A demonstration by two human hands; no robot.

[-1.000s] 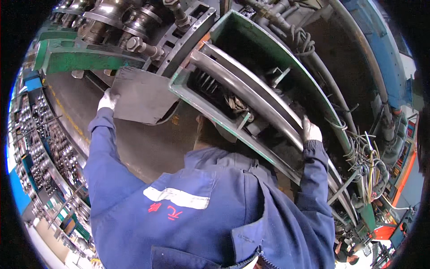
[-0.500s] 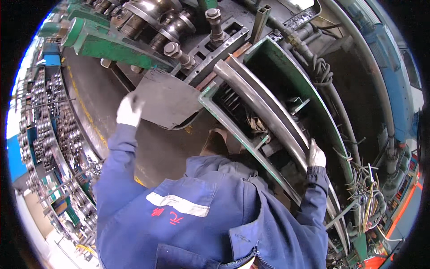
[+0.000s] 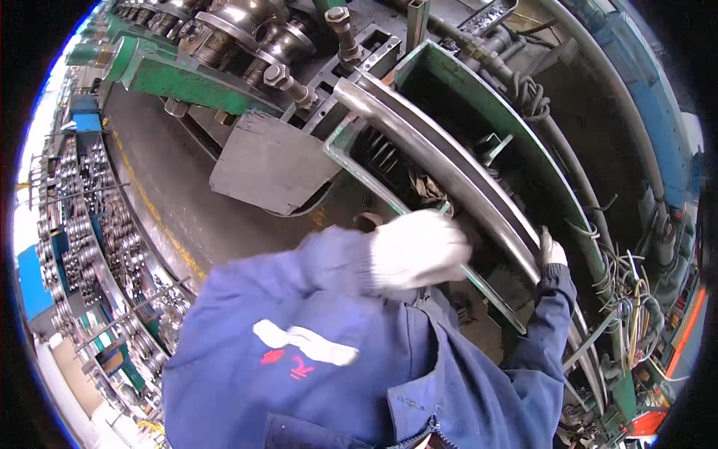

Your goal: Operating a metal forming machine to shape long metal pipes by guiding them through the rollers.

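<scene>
A long shiny metal profile (image 3: 464, 168) with a lengthwise groove runs from the machine toward me on the right, lying over a green frame (image 3: 366, 176). My right hand (image 3: 552, 248), in a whitish glove, is closed on the profile's right edge, its fingers reaching over the side. In front of my chest, my left hand (image 3: 419, 248) is up in a white glove, left of the profile and apart from it. Motion smears its fingers, so their pose is unclear. Farther left, a flat grey sheet (image 3: 262, 165) sits beside the machine.
Metal rollers (image 3: 288, 45) and large bolts (image 3: 292, 86) stand at the far side, beside a green beam (image 3: 183, 86). Loose wires (image 3: 632, 310) hang at the right near a pipe (image 3: 621, 97). Racks of metal rollers (image 3: 93, 232) line the left.
My left hand has swung from beside the grey sheet to the right, in front of my chest. My right hand stays on the profile, and the whole view has shifted a little.
</scene>
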